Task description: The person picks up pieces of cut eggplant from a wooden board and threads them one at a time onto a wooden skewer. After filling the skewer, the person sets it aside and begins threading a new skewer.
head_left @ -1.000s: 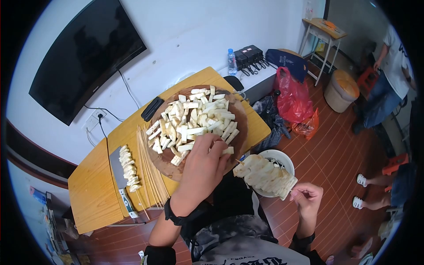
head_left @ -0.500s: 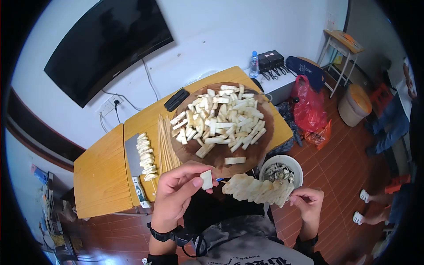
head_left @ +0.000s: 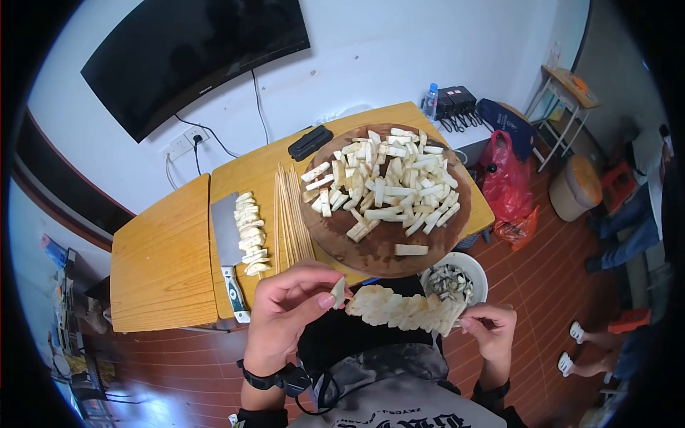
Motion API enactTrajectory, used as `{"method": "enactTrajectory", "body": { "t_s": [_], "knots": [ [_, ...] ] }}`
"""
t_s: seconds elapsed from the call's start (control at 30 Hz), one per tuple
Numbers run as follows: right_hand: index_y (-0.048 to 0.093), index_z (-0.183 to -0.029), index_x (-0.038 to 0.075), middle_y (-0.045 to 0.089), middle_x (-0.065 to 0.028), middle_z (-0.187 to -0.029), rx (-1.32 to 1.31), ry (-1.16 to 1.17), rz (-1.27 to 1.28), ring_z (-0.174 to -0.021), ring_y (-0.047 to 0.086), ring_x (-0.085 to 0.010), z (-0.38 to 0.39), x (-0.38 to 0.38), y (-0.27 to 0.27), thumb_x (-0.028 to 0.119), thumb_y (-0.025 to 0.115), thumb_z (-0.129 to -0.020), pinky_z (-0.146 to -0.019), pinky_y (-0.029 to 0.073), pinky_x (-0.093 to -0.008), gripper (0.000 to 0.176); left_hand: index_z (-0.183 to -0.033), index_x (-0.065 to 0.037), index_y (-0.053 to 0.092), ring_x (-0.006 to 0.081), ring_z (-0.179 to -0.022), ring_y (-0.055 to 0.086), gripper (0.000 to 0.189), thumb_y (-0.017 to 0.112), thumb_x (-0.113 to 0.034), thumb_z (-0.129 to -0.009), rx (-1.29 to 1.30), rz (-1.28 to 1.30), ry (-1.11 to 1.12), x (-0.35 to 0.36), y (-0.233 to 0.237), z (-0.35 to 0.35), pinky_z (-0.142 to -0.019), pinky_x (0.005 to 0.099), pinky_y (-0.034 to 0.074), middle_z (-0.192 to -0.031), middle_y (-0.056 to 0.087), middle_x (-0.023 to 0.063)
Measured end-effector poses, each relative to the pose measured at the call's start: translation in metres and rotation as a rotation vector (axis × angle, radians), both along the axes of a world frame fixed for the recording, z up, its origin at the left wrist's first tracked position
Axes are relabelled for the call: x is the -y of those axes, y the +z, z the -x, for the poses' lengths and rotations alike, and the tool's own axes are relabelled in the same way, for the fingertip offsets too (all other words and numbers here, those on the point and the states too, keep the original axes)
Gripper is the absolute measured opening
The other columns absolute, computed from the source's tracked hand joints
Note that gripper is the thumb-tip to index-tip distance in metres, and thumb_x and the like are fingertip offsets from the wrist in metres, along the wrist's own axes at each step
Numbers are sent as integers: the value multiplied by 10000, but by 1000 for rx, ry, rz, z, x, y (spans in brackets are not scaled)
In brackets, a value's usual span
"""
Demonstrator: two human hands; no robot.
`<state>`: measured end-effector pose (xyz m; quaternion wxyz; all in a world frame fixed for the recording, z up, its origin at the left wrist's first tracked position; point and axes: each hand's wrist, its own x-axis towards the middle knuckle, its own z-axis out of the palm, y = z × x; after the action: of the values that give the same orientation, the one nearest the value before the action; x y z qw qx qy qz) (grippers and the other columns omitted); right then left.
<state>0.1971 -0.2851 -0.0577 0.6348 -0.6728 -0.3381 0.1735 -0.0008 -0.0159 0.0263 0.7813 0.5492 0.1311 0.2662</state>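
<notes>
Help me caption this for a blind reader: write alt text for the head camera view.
A person's left hand pinches a pale slice at the tip of a skewer packed with slices, held at its other end by the right hand. Beyond them, a wooden table carries a round board heaped with cut pieces, bare sticks and a cleaver.

A second ago the left hand (head_left: 285, 317) lay on the round cutting board (head_left: 342, 239) among the cut pieces. It has since come off the board and back toward the body, with one white slice (head_left: 338, 292) pinched between thumb and forefinger. That slice, apart from the loaded skewer (head_left: 403, 310) half a second ago, now meets its free end. The right hand (head_left: 489, 332) has drawn the skewer in from over the bowl (head_left: 477, 274) and levelled it.
</notes>
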Motion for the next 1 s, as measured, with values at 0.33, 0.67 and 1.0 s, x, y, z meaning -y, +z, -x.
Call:
{"method": "enactTrajectory", "body": {
  "t_s": [0.33,0.67,1.0],
  "knots": [
    [747,-837,-42,728,-96,-726,33,-7,31,-578,648,-121,2,-1,0,-70,734,-822,-542,469,-238,35,-1067,61,736,213,-910,674,270,792,58,-803,-54,-112,76,-1,-7,2,-822,316,528,-994,693,142],
    [742,-815,-31,720,-89,-704,109,-14,15,-557,650,-133,-4,5,-1,-68,736,-816,-533,475,-240,37,-1062,53,757,197,-916,666,310,785,144,-767,-70,-158,-34,0,-3,4,-832,315,510,-989,718,140],
    [734,-800,-23,711,-102,-690,165,5,5,-564,665,-160,-6,6,1,-28,757,-810,-546,485,-259,25,-1026,34,776,182,-898,669,324,814,152,-726,-111,-148,-69,4,4,4,-820,304,512,-957,722,122]
  ]
}}
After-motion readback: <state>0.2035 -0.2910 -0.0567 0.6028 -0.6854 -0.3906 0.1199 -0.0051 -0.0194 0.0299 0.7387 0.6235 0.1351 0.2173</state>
